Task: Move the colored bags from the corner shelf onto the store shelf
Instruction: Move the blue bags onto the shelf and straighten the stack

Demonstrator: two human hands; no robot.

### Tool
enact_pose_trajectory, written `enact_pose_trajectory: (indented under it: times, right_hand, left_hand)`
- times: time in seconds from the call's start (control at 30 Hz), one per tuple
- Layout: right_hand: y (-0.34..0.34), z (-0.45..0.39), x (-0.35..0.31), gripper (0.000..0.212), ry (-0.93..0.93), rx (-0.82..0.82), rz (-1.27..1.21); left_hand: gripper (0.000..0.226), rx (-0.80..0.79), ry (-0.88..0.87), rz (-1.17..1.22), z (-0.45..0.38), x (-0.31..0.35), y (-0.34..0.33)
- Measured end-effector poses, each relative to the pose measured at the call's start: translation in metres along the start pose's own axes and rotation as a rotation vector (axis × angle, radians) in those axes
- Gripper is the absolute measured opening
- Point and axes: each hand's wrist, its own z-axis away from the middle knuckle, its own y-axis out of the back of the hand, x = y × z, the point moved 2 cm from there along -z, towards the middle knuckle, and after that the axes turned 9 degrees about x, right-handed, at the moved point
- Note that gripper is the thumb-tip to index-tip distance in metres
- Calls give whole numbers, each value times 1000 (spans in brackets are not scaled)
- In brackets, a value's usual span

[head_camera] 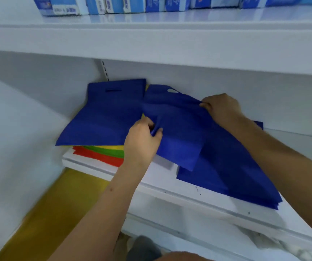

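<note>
Head view: the left hand (142, 140) has its grip pinched on a fold of a loose blue bag (177, 132), while the right hand (221, 108), at about 2 o'clock from the left, has its grip closed on the same bag's upper edge. That bag lies across a blue bag stack (226, 176) on the white shelf (170, 185). At 9 o'clock sits a corner pile (104, 117), blue on top, with yellow, green and red edges beneath. Blue boxes (113, 5) line the upper shelf at 12 o'clock.
</note>
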Motion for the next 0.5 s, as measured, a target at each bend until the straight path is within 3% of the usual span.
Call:
enact_pose_trajectory:
  times: [0.2,0.23,0.3,0.37,0.43,0.5]
  right_hand:
    - [7,54,86,38,-205,-22,-32]
    - [6,62,98,36,-242,-28,-22]
    - [-1,75,118,32,-279,-67,-9]
    - [-13,88,134,42,-264,-162,-4]
    - [-22,99,142,62,-280,-249,-18]
    - [-31,104,152,69,-335,-232,-76]
  left_hand:
    - [18,-166,-145,-19,50,49,-44]
    - [26,-216,-149,-44,57,53,-51]
    - [64,-388,-149,-158,69,55,-63]
    - [97,-597,-174,-317,77,54,-73]
    - [112,-751,-188,-411,81,49,-79]
    - [118,-837,-167,-408,84,43,-81]
